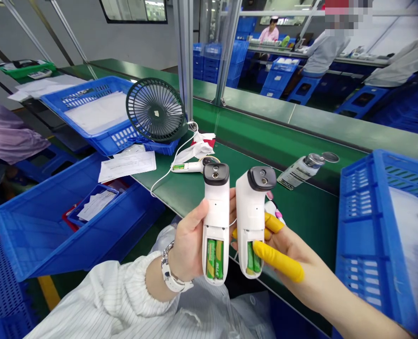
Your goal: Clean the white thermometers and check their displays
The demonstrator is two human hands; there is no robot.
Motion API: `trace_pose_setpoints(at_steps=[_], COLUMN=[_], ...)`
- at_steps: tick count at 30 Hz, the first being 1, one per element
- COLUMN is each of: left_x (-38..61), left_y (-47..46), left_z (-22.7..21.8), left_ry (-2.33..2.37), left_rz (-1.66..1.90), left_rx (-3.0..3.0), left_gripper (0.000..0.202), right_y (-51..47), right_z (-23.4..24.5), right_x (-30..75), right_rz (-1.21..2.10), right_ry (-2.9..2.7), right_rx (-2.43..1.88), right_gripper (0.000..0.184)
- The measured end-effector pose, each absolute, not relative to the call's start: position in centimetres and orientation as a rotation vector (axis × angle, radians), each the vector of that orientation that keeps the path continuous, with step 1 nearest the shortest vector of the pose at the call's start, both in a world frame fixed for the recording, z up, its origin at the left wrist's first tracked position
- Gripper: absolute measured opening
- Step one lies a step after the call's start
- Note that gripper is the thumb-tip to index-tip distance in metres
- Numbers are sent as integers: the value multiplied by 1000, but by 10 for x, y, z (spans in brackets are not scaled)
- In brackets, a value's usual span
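My left hand (189, 240) is closed round a white infrared thermometer (216, 207) with a dark sensor head, held upright. Its battery bay is uncovered and shows green batteries (215, 259). Beside it, a second infrared thermometer (250, 202) is gripped by my right hand (286, 249), which wears yellow finger cots. One yellow-covered finger lies against the green batteries (253, 259) in its uncovered bay. Behind my hands, a third thermometer (191, 166) lies on the green bench, batteries showing. A white and pink item (274, 210) sits partly hidden behind my right hand.
A silver-topped bottle (300, 170) with its lid raised stands on the green bench (230, 162). Blue crates (364, 226) flank me at right and left (53, 235). A black fan (155, 110) and white cable stand behind. Other people sit farther off.
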State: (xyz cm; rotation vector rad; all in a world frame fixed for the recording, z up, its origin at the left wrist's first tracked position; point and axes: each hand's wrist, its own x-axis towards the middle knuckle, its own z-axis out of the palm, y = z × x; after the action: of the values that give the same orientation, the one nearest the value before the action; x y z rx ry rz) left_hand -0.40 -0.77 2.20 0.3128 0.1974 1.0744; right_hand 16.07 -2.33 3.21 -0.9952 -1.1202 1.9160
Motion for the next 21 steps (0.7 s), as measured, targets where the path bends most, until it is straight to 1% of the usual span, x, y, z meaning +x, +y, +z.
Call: trace_pose_setpoints(at_steps=[2, 4, 7, 12, 21], left_x=[-2, 0, 2, 3, 0], left_y=[-8, -8, -6, -4, -5], left_z=[18, 16, 15, 14, 11], left_ry=[221, 224, 255, 305, 285], left_rz=[1019, 955, 907, 830, 856], left_rx=[235, 159, 88, 22, 55], left_gripper=[41, 41, 48, 58, 52], right_y=[-25, -25, -24, -21, -21], right_z=[31, 31, 31, 30, 31], right_x=[160, 160, 161, 163, 162], right_rz=[1905, 1927, 1979, 2062, 2059], right_ry=[-1151, -1152, -1120, -1041, -1054], right_rx=[-1002, -1002, -1019, -1032, -1021], right_gripper=[43, 46, 51, 51, 50])
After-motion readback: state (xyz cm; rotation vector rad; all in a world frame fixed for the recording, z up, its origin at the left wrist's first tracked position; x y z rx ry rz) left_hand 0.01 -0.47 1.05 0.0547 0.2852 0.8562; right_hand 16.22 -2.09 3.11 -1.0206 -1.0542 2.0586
